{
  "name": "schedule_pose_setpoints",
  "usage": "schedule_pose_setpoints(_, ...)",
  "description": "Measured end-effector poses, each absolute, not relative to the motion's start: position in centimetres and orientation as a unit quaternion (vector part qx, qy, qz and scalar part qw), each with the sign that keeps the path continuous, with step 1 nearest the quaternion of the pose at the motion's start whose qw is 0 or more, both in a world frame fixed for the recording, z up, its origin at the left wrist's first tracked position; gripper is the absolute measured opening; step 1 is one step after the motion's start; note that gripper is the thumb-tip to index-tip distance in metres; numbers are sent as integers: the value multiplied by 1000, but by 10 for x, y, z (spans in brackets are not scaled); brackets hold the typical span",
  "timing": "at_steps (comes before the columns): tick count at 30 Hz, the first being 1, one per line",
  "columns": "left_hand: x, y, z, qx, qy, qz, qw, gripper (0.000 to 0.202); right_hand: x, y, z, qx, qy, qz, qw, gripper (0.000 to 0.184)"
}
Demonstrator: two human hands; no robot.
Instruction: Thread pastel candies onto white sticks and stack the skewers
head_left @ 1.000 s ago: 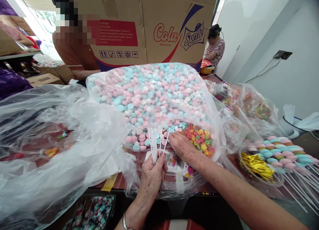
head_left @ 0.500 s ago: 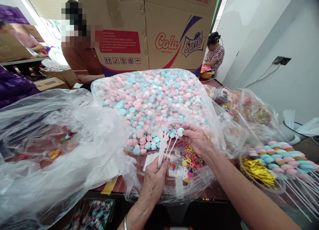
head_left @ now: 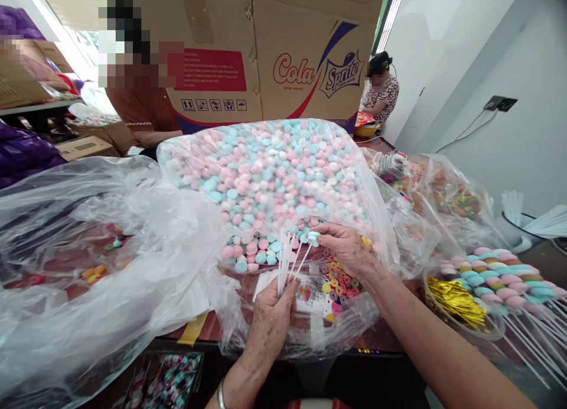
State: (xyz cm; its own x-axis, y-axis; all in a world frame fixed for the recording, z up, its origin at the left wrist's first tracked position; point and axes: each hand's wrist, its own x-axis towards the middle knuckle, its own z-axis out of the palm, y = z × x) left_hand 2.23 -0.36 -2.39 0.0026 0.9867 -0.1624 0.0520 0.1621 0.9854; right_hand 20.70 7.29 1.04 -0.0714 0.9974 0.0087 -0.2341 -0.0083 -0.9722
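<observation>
My left hand (head_left: 271, 317) is closed around a bundle of thin white sticks (head_left: 282, 261), which fan upward, one leaning out to the right. At the upper end of that leaning stick, my right hand (head_left: 349, 250) pinches a light blue marshmallow (head_left: 313, 238) between thumb and fingers. Whether the stick has pierced it, I cannot tell. Just behind both hands, pink, blue and white marshmallows (head_left: 261, 258) spill from the mouth of a large clear plastic bag (head_left: 372, 178) full of them. Small ring-shaped gummies (head_left: 339, 282) lie below my right hand.
A big carton (head_left: 217, 19) stands behind the bag. At right are marshmallow skewers (head_left: 505, 279), a tub of gold ties (head_left: 456, 302) and a container of white sticks (head_left: 509, 231). Crumpled plastic sheeting (head_left: 146, 237) covers the left. Two people (head_left: 150, 107) (head_left: 383, 96) sit beyond.
My right hand has shifted slightly left with the blue marshmallow, which is now tilted more edge-on. The left hand keeps its hold on the sticks. The whole view has shifted slightly.
</observation>
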Motion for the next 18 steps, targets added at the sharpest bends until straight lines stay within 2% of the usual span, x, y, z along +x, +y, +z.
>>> schedule_pose_setpoints(6,22,-5,-29,483,548,450,513,27,204,70,-6,-467,-542,490,498,29)
schedule_pose_setpoints(13,21,-5,-28,492,549,446,508,30,201,65,3,-483,-718,256,430,29)
schedule_pose_setpoints(18,22,-5,-23,496,546,454,500,33,209,65,8,-461,-787,159,377,31)
